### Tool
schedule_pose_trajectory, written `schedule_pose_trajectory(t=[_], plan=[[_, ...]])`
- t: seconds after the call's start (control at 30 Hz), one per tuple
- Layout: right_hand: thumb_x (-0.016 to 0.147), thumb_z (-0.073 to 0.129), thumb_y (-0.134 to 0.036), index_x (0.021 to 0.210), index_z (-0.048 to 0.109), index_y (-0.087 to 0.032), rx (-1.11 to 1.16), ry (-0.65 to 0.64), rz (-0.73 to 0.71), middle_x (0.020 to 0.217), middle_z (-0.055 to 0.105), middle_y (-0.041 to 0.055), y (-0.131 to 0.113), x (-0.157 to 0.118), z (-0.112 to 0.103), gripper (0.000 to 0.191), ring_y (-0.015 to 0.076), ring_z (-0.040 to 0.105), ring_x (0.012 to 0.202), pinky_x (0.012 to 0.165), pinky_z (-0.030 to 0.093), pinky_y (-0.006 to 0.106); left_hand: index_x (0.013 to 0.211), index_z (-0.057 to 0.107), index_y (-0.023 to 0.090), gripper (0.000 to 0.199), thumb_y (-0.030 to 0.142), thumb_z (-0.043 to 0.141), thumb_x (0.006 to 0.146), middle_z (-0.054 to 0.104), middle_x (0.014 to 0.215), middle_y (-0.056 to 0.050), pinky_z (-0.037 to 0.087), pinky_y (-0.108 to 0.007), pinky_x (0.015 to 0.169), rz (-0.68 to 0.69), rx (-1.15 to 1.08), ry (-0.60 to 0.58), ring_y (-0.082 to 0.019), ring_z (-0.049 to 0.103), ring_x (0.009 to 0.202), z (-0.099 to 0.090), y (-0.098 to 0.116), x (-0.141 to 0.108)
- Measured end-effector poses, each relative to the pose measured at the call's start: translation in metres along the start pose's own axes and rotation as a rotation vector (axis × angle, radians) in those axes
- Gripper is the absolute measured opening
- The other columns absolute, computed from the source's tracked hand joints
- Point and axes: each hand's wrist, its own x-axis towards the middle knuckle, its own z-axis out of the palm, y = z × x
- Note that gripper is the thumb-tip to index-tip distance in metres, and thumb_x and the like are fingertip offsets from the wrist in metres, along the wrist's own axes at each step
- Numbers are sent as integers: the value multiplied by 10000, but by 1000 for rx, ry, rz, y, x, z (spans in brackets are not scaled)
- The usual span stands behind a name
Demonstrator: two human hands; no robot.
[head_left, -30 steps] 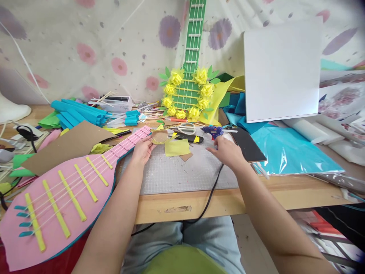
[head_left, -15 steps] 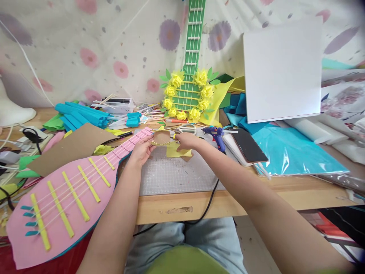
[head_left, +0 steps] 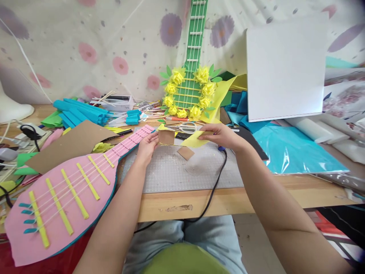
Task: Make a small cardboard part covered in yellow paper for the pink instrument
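My left hand [head_left: 147, 149] pinches the left edge of a small brown cardboard piece [head_left: 166, 137] with yellow along its rim. To the right, my right hand [head_left: 220, 136] grips a strip of yellow paper [head_left: 194, 140] between thumb and fingers. The paper's left end comes close to the cardboard; whether they touch I cannot tell. Below them a loose cardboard square [head_left: 186, 153] lies on the grey cutting mat [head_left: 182, 177]. White-handled scissors [head_left: 188, 127] rest just behind the paper. My right hand mostly covers the blue glue gun [head_left: 221, 148].
A pink paper lute [head_left: 65, 198] fills the left front. At the back leans a green paper instrument [head_left: 189, 89] ringed with yellow flowers. A white board [head_left: 286, 72] stands at right, above blue wrapped sheets [head_left: 296, 152]. A black cord [head_left: 212, 194] crosses the table edge.
My right hand has moved right, drawing the yellow paper off the mat and lifting it. The cardboard in my left hand has shifted slightly right, and the cardboard square now shows fully.
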Motion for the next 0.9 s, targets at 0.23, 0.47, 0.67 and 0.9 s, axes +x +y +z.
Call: schedule_pose_trajectory(t=[0.23,0.47,0.67,0.9], plan=[[788,531,-372,884,613,-184,-82,-161,-54,860,632,20,-23,24,32,226,158,554,806,694,390,263,934,655,150,285,103,636,653,706,916,-73,509,-281,782,-10,-11,-140,-181,651,881,17,-14,-11],[759,596,-284,937,542,-189,-443,23,-12,861,621,53,-28,34,53,209,192,550,815,688,358,273,945,649,132,365,182,719,590,698,953,-102,492,-340,830,31,-21,-183,-219,639,929,20,-17,-15],[770,588,-282,945,525,-175,-581,80,-41,896,624,76,-25,34,55,214,215,544,886,791,348,305,901,657,142,303,156,693,600,707,907,-80,493,-314,826,11,-26,-195,-184,646,884,23,-14,-18],[759,587,-309,997,518,-174,-668,100,-50,901,628,97,-26,33,58,282,245,522,922,802,333,324,918,653,144,277,144,644,641,703,919,-73,494,-302,814,4,-23,-194,-175,644,886,24,-14,-19]])
